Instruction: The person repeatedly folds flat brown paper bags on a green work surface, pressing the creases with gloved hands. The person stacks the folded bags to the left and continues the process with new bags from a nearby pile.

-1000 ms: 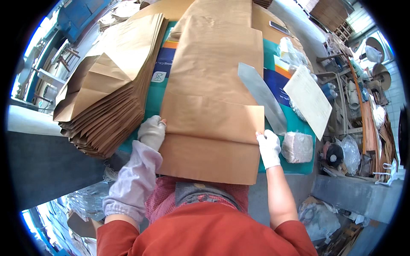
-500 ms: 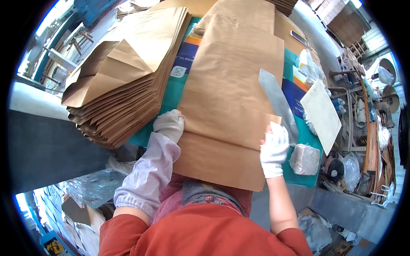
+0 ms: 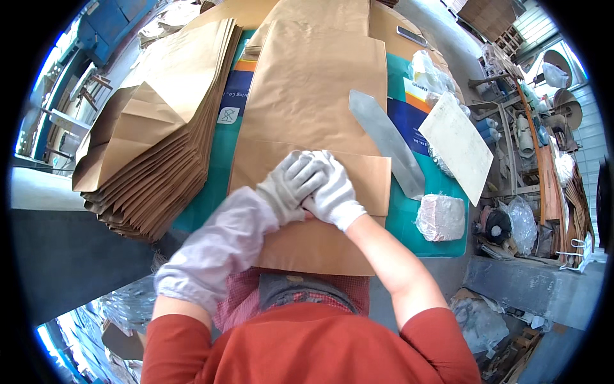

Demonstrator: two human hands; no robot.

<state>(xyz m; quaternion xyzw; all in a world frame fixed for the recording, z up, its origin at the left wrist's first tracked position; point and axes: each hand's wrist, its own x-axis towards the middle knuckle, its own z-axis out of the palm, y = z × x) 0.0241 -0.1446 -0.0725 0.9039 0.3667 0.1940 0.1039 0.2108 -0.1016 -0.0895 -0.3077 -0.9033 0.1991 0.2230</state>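
Note:
A brown paper bag (image 3: 313, 83) lies lengthwise before me on top of others, its near end folded over into a flap (image 3: 364, 174) with a crease across it. Both hands wear white gloves and press on that fold near its middle. My left hand (image 3: 289, 185) lies flat, its fingers reaching over against my right hand (image 3: 334, 192). The two touch and partly overlap, and some right fingers are hidden. A flat grey metal blade-like strip (image 3: 387, 144) with an angled tip rests just right of the bag.
Left stands a thick stack of folded brown paper bags (image 3: 153, 160). At right are a white plate (image 3: 457, 147), a plastic-wrapped block (image 3: 441, 217) and crumpled clear plastic (image 3: 428, 73). A phone (image 3: 411, 36) lies farther back. Green sheeting (image 3: 211, 185) covers the table.
My hands have left the two sides of the fold and come together at its middle, the left moving right, the right moving left. The view has shifted slightly.

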